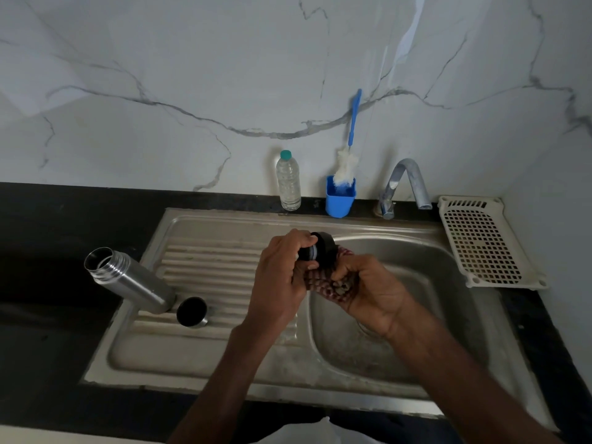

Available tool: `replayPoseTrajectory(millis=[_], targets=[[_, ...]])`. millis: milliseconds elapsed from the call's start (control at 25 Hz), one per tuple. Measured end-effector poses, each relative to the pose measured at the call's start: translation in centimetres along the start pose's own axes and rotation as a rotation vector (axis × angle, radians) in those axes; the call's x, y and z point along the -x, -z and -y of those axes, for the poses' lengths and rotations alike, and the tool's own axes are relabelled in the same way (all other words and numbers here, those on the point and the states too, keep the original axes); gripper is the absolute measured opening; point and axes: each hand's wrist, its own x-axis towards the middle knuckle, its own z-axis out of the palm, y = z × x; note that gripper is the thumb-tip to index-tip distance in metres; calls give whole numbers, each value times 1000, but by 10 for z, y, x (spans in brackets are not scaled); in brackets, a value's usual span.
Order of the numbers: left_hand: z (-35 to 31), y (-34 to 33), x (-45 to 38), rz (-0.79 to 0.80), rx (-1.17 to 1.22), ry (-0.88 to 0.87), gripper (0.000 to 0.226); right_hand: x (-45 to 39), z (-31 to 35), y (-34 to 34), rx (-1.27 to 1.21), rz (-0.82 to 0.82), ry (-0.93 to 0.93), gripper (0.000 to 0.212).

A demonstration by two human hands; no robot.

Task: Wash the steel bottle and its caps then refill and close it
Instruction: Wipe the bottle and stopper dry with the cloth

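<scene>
Left hand (282, 277) grips black cap (320, 249); right hand (368, 290) clutches scrubber (333, 288) above sink (442, 251).

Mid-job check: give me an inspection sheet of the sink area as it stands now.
Surface: steel sink with drainboard, set in a dark counter.
Job's things: bottle open, on the drainboard; steel cap beside it; black cap being scrubbed.
Clutter: plastic bottle, brush in blue holder, white tray.
Grippers: left hand grips black cap; right hand grips scrubber.
Cables: nothing seen.
Surroundings: marble wall; tap, no water seen running.
</scene>
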Motion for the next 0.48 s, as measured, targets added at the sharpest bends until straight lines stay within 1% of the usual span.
replayPoseTrajectory(millis=[120,160,200,240,280,360,400,440,480], targets=[[15,10,-5,80,-337,-145,30,7,-5,5,-19,-30,-27,47],[23,13,-3,105,-387,-135,31,10,-2,10,-32,-38,-2,49],[34,14,4,117,-365,-57,34,12,4,15,-26,-61,49,48],[41,13,15,104,-273,85,35,15,12,19,32,-104,137,45],[42,10,24,63,-105,289,30,16,18,21,183,-167,258,44],[37,1,28,-92,397,712,11,19,19,20,685,-298,578,51],[30,-2,25,-145,664,892,4,19,11,16,924,-286,731,60],[20,-4,21,-146,895,1039,11,16,-2,13,1141,-236,837,69],[11,-4,17,-109,1092,1122,17,8,-19,13,1325,-179,912,76]])
